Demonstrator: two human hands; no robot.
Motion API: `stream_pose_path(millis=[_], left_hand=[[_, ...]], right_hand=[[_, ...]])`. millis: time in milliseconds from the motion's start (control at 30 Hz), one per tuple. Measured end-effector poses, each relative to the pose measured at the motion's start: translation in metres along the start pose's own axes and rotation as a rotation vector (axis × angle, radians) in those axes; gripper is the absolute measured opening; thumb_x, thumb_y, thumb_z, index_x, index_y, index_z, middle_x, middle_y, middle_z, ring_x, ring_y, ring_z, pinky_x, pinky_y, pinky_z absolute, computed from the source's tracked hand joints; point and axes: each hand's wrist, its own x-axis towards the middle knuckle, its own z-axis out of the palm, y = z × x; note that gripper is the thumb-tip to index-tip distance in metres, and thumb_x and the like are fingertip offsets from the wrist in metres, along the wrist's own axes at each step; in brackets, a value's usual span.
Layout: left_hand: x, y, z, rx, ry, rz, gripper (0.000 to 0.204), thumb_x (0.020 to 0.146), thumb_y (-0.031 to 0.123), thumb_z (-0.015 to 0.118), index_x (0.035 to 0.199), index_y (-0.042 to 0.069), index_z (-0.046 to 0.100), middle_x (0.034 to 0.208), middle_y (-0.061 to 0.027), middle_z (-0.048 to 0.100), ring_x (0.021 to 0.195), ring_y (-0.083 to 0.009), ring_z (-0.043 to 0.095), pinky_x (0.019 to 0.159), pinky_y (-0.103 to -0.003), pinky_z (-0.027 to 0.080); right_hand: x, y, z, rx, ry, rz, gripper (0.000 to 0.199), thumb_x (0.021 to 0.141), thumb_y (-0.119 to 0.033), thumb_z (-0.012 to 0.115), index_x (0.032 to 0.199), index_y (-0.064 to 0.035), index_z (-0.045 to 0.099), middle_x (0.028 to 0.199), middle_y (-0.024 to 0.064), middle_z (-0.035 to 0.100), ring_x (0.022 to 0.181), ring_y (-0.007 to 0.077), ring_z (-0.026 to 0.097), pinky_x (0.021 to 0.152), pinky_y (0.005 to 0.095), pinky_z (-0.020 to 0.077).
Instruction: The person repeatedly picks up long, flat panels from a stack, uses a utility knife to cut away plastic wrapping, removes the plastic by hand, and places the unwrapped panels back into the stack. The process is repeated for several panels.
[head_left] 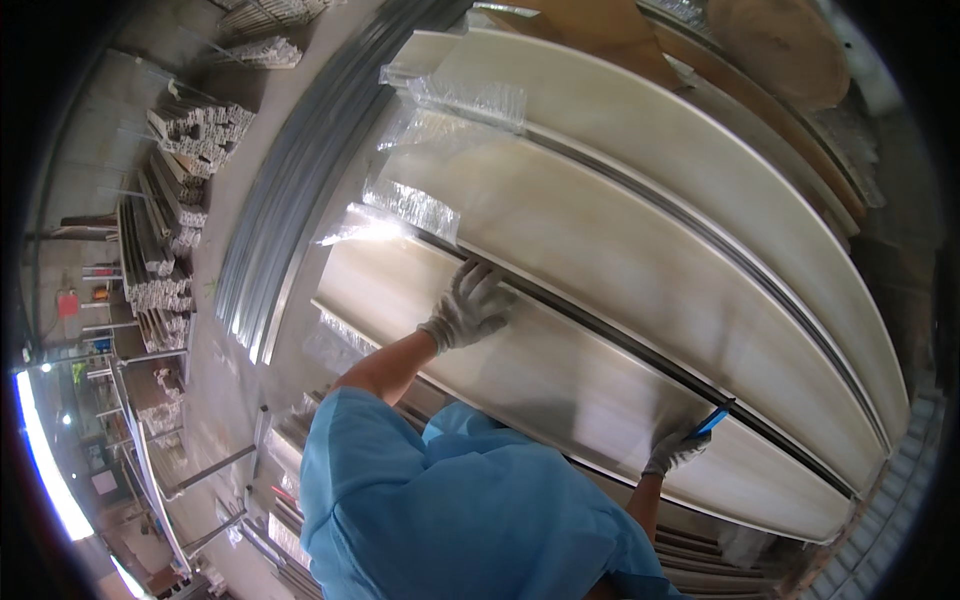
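Note:
Several long, cream-coloured panels lie side by side in front of me. My left hand (470,305), in a pale work glove, rests on the nearest panel (590,370) with its fingers spread toward the dark gap (560,300) along its far edge. Farther right, my gloved right hand (678,448) is closed round a slim blue-handled tool (713,419). Its dark tip reaches the same gap; whether it is a knife or a scraper is too small to tell. Clear plastic wrap (415,207) clings to the panels' left ends.
Long grey metal strips (300,180) lie on the floor left of the panels. Bundled profiles (165,220) are stacked farther left, above a metal frame (215,470). Brown cardboard (600,35) sits beyond the far panel. More strips (715,560) lie below the nearest panel.

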Motion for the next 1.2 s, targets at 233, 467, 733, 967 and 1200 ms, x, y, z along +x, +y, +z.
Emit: stream_pose_path(millis=[233,467,733,967,1200], left_hand=[[0.005,0.003,-0.004,-0.042,0.027,-0.021,0.048,0.080,0.040,0.071,0.123,0.024,0.059,0.142,-0.0142,0.044,0.133,-0.0418,0.040,0.113,-0.059,0.032],[0.001,-0.004,-0.001,-0.020,-0.022,0.021,0.052,0.077,0.042,0.071,0.118,0.012,0.059,0.146,-0.0199,0.042,0.134,-0.0440,0.039,0.113,-0.061,0.029],[-0.007,-0.004,0.009,-0.031,-0.068,0.010,0.057,0.083,0.044,0.067,0.131,0.013,0.062,0.148,-0.0272,0.039,0.140,-0.0470,0.032,0.117,-0.064,0.021],[0.014,-0.053,-0.014,-0.335,-0.219,0.293,0.070,0.076,0.041,0.078,0.135,0.014,0.052,0.128,-0.0250,0.047,0.126,-0.0438,0.041,0.110,-0.061,0.031],[-0.015,-0.172,-0.051,-0.146,-0.167,0.433,0.060,0.083,0.047,0.070,0.133,0.018,0.055,0.132,-0.0139,0.047,0.116,-0.0322,0.050,0.095,-0.048,0.045]], right_hand=[[-0.001,0.002,-0.003,0.018,0.049,-0.084,0.055,0.093,-0.047,0.064,0.118,0.0012,0.055,0.101,0.0198,0.060,0.093,0.0380,0.057,0.083,0.0482,0.0442],[-0.004,0.003,-0.003,0.030,0.040,-0.037,0.055,0.093,-0.049,0.062,0.114,0.0017,0.054,0.099,0.0203,0.058,0.090,0.0385,0.055,0.082,0.0494,0.0431],[-0.014,-0.023,0.004,0.081,0.207,0.156,0.054,0.097,-0.049,0.059,0.116,0.0015,0.055,0.100,0.0196,0.063,0.088,0.0358,0.060,0.081,0.0464,0.0480],[-0.187,-0.186,0.064,0.330,0.237,0.458,0.049,0.098,-0.049,0.057,0.117,-0.0036,0.056,0.093,0.0150,0.063,0.080,0.0274,0.055,0.076,0.0417,0.0478],[-0.247,-0.290,0.099,0.029,0.200,0.130,0.057,0.094,-0.054,0.058,0.116,-0.0014,0.056,0.095,0.0195,0.060,0.089,0.0384,0.058,0.080,0.0486,0.0453]])
